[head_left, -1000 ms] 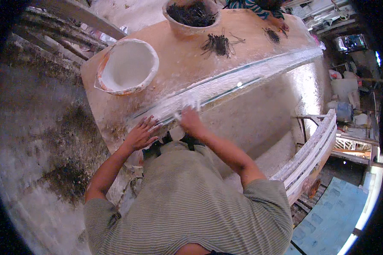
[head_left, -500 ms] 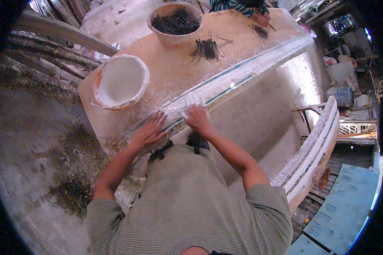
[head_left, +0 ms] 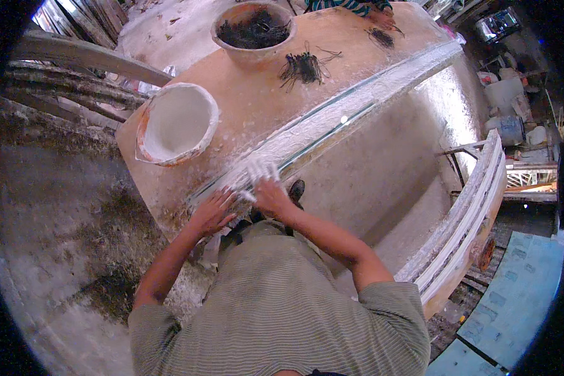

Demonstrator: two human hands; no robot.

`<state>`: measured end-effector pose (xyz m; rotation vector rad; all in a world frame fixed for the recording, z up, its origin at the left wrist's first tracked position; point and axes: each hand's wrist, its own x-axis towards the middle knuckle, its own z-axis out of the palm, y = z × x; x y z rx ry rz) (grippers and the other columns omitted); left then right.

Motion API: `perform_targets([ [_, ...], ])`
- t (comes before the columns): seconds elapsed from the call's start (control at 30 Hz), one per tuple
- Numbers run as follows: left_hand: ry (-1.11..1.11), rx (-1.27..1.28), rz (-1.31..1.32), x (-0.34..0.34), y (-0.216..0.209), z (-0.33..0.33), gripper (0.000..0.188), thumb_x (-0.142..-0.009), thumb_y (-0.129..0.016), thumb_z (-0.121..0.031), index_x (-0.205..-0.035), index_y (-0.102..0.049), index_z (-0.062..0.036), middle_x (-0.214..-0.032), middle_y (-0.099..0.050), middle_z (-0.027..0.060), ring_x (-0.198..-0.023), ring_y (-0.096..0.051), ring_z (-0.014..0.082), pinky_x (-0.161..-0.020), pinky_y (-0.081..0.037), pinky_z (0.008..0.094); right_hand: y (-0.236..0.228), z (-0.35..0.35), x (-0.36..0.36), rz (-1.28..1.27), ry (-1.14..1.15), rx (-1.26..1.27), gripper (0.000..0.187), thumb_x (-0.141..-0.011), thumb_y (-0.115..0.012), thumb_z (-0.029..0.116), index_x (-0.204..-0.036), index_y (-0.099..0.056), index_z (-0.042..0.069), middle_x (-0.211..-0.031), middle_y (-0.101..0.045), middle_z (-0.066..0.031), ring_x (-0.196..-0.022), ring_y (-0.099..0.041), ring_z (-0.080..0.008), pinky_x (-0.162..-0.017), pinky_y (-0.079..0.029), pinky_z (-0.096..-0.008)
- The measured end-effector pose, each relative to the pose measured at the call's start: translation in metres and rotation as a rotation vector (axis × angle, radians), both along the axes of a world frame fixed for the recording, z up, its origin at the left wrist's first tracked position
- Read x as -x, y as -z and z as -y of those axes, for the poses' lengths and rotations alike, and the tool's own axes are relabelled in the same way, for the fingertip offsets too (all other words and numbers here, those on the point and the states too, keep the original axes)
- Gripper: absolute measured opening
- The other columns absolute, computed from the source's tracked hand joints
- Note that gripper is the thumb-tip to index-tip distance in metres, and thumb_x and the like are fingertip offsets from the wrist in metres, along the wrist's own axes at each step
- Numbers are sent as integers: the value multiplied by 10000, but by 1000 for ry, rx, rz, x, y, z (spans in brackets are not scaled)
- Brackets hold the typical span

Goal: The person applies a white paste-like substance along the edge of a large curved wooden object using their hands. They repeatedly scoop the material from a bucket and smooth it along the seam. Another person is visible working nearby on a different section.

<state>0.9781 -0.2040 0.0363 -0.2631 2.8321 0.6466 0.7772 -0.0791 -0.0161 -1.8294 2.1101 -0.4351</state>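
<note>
A long narrow mould strip (head_left: 313, 141), edged with greenish rails and coated in wet white plaster, runs diagonally along the board's near edge. My left hand (head_left: 214, 210) lies flat at the strip's near-left end, fingers stretched out and holding nothing. Close beside it on the right, my right hand (head_left: 269, 193) is over the plaster. Its fingers are covered in white and partly blurred, but they appear spread. Left of the strip stands a rough bowl (head_left: 178, 122) with whitish contents.
A tan board (head_left: 244, 94) carries a basin (head_left: 254, 28) of dark wiry strands and a dark wire bundle (head_left: 304, 67). At the far end a co-worker's hand (head_left: 382, 19) is near another bundle (head_left: 381, 37). A curved white moulding (head_left: 460, 219) stands at right, near pale blue sheets (head_left: 514, 301).
My right hand has slid left and nearer along the strip, toward my left hand. My left hand has shifted slightly nearer to me. The view has moved a little.
</note>
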Motion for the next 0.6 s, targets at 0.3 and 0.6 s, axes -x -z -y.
perform_targets([
  [0.3, -80, 168, -14, -50, 5, -5, 514, -978, -399, -440, -1443, -390, -222, -1533, -287, 109, -1448, -155, 322, -1178, -106, 485, -40, 46, -31, 29, 158, -215, 566, -946, -418, 396, -1115, -546, -129, -1117, -535, -316, -1021, -550, -461, -911, -412, -567],
  [0.6, -24, 310, -153, 0, 21, -3, 502, -983, -342, -485, -1457, -360, -320, -1536, -297, 55, -1454, -156, 264, -1182, -25, 495, 6, 44, 165, -691, 329, 338, 392, -937, -436, 310, -1261, -575, 140, -964, -625, -241, -944, -588, -432, -916, -401, -618],
])
